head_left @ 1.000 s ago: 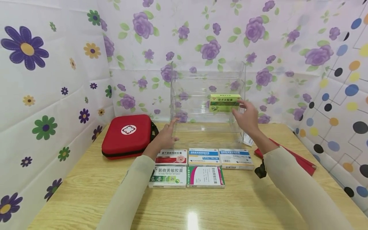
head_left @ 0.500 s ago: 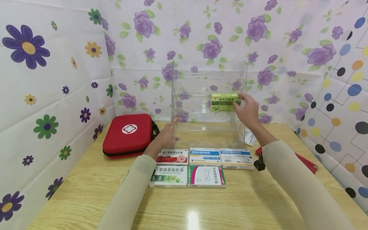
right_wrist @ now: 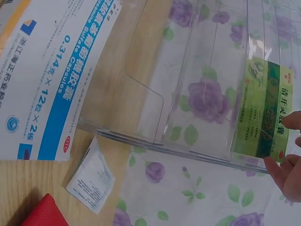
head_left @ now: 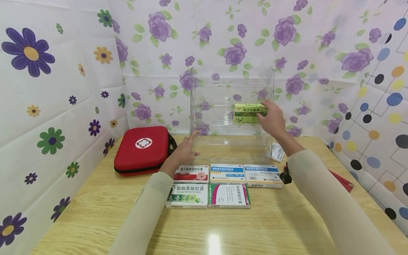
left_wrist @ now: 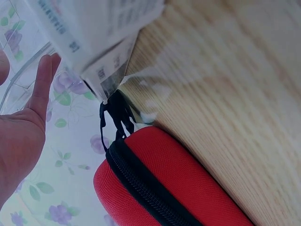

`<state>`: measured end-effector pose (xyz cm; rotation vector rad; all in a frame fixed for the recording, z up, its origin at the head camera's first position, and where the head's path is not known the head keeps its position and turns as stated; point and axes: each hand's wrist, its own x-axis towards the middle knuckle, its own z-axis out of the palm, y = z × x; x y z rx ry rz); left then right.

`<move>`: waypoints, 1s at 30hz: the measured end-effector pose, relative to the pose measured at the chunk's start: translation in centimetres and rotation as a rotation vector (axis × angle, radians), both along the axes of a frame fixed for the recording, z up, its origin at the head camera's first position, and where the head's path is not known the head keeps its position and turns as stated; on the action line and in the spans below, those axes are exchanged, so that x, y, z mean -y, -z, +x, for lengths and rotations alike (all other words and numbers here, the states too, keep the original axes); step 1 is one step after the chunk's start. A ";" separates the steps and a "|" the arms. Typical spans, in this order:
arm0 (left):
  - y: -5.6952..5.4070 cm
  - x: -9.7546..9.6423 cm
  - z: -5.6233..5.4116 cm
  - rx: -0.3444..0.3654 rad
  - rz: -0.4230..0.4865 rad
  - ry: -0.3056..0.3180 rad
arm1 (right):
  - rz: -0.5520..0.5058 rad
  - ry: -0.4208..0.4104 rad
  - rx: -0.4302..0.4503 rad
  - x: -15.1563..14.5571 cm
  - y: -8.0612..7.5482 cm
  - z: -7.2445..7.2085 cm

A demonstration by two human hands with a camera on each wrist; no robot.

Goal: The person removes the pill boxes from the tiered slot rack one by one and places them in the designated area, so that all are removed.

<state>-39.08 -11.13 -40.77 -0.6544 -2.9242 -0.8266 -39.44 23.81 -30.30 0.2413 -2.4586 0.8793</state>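
Observation:
A clear acrylic rack [head_left: 223,142] with tiered shelves stands at the back of the table. On one of its middle tiers, toward the right, sits a green and yellow medicine box [head_left: 247,114]. My right hand [head_left: 274,118] is at that box's right end, thumb over the front and a finger at the top corner. The right wrist view also catches fingertips [right_wrist: 274,170] right at the edge of the green medicine box [right_wrist: 263,110]. At the rack's lower left, my left hand [head_left: 185,150] has its index finger stretched along the side and thumb spread, holding nothing.
Several medicine boxes lie flat in two rows before the rack, including a red and white one [head_left: 190,174] and a pink and green one [head_left: 228,196]. A red first-aid case [head_left: 140,150] stands left. A white packet [head_left: 277,152] and a red pouch [head_left: 341,180] lie right.
My right hand has shifted slightly upward along the green medicine box's right end. The box keeps its place on the rack, and the left hand has stayed still.

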 end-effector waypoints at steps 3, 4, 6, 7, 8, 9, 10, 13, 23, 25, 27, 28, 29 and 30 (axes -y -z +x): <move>0.1 -0.1 -0.1 0.008 0.004 -0.008 | 0.022 -0.001 0.042 0.0 -0.1 -0.2; 0.1 -0.1 -0.2 0.009 0.006 -0.010 | 0.027 -0.002 0.046 -0.1 -0.2 -0.3; 0.2 -0.1 -0.3 0.015 0.009 -0.011 | 0.034 -0.002 0.045 -0.1 -0.2 -0.3; 0.2 -0.1 -0.3 0.015 0.010 -0.011 | 0.038 -0.001 0.044 -0.2 -0.2 -0.4; 0.2 -0.1 -0.4 0.015 0.011 -0.010 | 0.042 -0.001 0.041 -0.2 -0.2 -0.4; 0.2 -0.2 -0.4 0.016 0.010 -0.009 | 0.046 -0.001 0.037 -0.2 -0.2 -0.5; 0.2 -0.2 -0.4 0.017 0.010 -0.007 | 0.050 0.001 0.035 -0.2 -0.2 -0.5; 0.2 -0.2 -0.4 0.014 0.005 -0.007 | 0.060 0.011 0.025 -0.3 -0.2 -0.6; 0.1 0.0 -0.3 0.019 0.006 -0.006 | 0.100 0.084 -0.010 -0.4 0.2 -0.5; 0.1 0.0 -0.3 0.020 0.005 -0.007 | 0.115 0.101 -0.018 -0.4 0.1 -0.4; 0.1 0.0 -0.2 0.021 0.006 -0.010 | 0.132 0.114 -0.032 -0.4 0.1 -0.3; 0.1 -0.1 -0.2 0.023 0.007 -0.011 | 0.139 0.116 -0.039 -0.4 0.1 -0.3; 0.1 -0.1 -0.2 0.024 0.008 -0.013 | 0.141 0.113 -0.046 -0.3 0.0 -0.3; 0.1 -0.1 -0.2 0.024 0.009 -0.016 | 0.143 0.109 -0.052 -0.3 0.0 -0.2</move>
